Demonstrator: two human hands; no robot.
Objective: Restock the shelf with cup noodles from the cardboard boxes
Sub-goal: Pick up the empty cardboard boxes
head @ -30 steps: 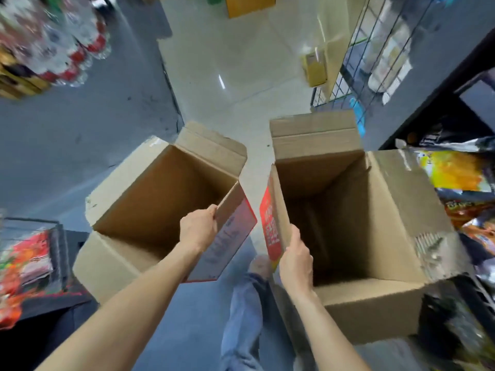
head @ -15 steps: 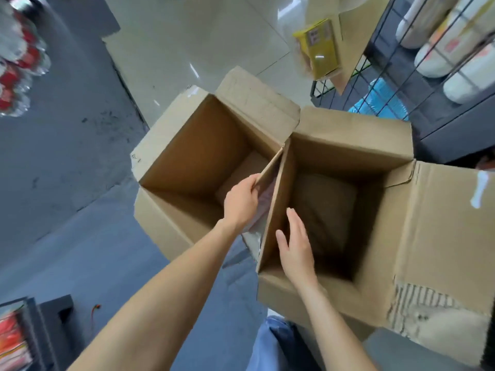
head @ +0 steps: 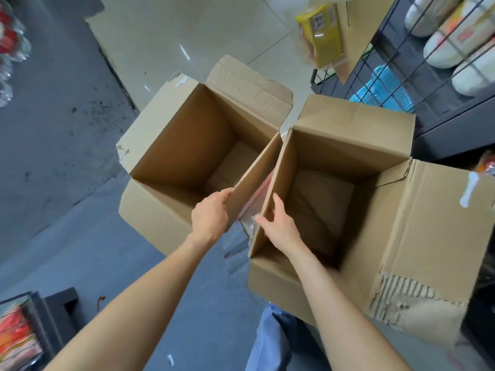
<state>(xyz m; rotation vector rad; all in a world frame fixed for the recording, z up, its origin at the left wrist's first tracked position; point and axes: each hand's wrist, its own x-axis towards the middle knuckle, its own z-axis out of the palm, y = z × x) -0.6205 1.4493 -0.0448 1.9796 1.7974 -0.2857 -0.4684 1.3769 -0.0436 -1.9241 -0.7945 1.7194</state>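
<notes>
Two open cardboard boxes hang side by side above the floor, and no cup noodles show inside either. My left hand [head: 210, 215] grips the right wall flap of the left box [head: 166, 145]. My right hand [head: 278, 226] holds the left wall of the right box [head: 388, 210], thumb outside and fingers over the rim inside. The two held walls nearly touch, with a red and white printed side showing between them. The right box has a torn flap at its lower right.
A black wire rack [head: 428, 62] with white packets and a blue item stands at upper right. A yellow packet [head: 321, 36] lies on a cardboard sheet. Snack shelves sit at lower left [head: 18, 330]. Bottles line the upper left edge [head: 8, 49]. My blue trouser leg [head: 270, 341] is below.
The boxes, apart a second ago, have come together side by side. The view has tilted down and shifted toward the wire rack. Both hands keep their hold on the inner walls.
</notes>
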